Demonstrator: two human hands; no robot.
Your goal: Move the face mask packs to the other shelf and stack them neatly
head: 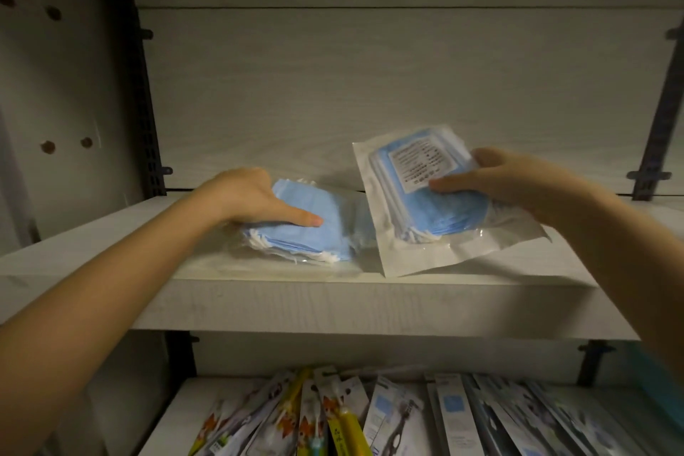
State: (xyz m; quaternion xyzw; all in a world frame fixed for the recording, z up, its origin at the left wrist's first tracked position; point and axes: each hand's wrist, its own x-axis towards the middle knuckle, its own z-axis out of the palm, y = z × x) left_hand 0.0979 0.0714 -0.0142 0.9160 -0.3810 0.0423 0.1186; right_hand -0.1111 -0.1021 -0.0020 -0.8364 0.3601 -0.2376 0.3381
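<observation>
Two clear packs of blue face masks are on the white shelf [333, 300]. The left pack [314, 237] lies flat, and my left hand [251, 196] grips its left side with the thumb pressed on top. The right pack [418, 204], with a white printed label, is tilted up with its lower edge near the shelf board. My right hand [496, 181] holds that pack by its right side, thumb on the label. The two packs sit side by side and their edges overlap slightly.
The shelf has a pale back panel and dark slotted uprights [148, 115] at both sides. A lower shelf holds several packaged toothbrushes [333, 415] lying in a row. A pegboard wall [48, 85] stands at the left.
</observation>
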